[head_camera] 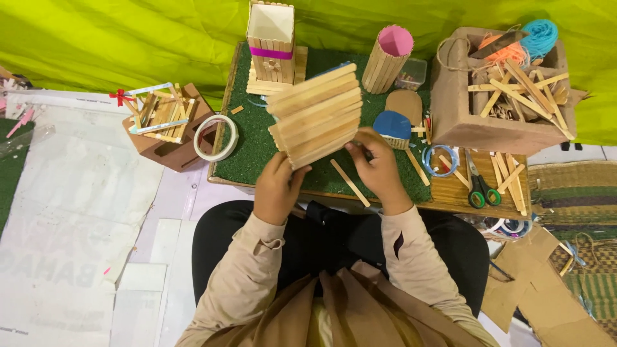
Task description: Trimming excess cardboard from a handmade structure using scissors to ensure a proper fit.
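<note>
A flat panel of wooden craft sticks [316,114], joined side by side, is held tilted above the green mat [247,144]. My left hand [277,187] grips its lower left corner. My right hand [377,166] pinches its lower right edge. A loose stick [350,183] lies on the mat between my hands. Just right of the panel rests a blue rounded piece [392,123] with a brown rounded piece [405,103] behind it.
On the wooden board stand a square stick box with a pink band [271,42] and a round stick cup with pink lining [387,58]. A cardboard box of sticks and yarn [498,90], green-handled scissors [477,183], and a tape roll [216,137] lie nearby.
</note>
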